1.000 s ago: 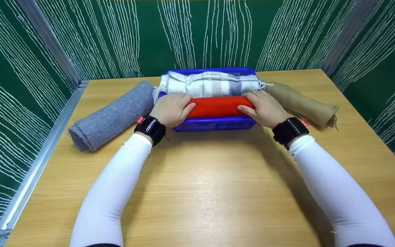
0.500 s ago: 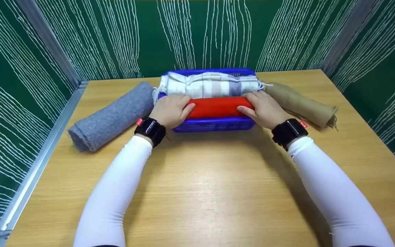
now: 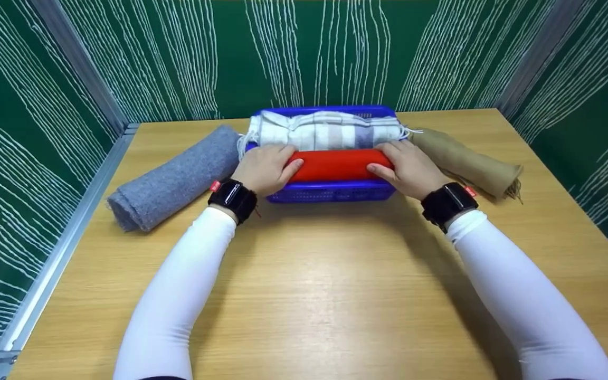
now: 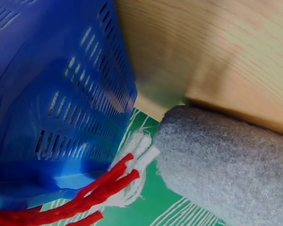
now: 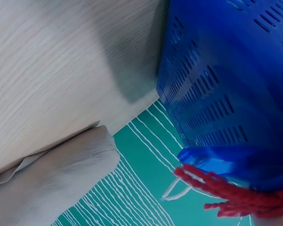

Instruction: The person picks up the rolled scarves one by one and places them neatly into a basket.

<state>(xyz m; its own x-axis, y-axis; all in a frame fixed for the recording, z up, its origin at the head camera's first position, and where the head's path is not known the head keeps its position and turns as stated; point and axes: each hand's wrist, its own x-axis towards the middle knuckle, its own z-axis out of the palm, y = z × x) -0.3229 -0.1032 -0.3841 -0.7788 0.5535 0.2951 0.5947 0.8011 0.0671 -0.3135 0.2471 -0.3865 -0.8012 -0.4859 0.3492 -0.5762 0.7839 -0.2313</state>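
Note:
A rolled red scarf (image 3: 335, 165) lies along the near side of a blue plastic basket (image 3: 330, 192). My left hand (image 3: 267, 168) holds its left end and my right hand (image 3: 409, 166) its right end, thumbs along the near face. Behind it in the basket is a rolled white plaid scarf (image 3: 330, 132), its fringed ends poking out over both sides. Red fringe (image 4: 94, 193) hangs past the basket rim in the left wrist view, and more red fringe (image 5: 236, 195) shows in the right wrist view. Neither hand's fingertips show fully in the head view.
Left of the basket a rolled grey scarf (image 3: 177, 177) lies slantwise on the wooden table (image 3: 314, 285). To the right lies a rolled tan scarf (image 3: 467, 161) with a fringed end. Green panels (image 3: 240, 53) with white lines stand behind and at both sides.

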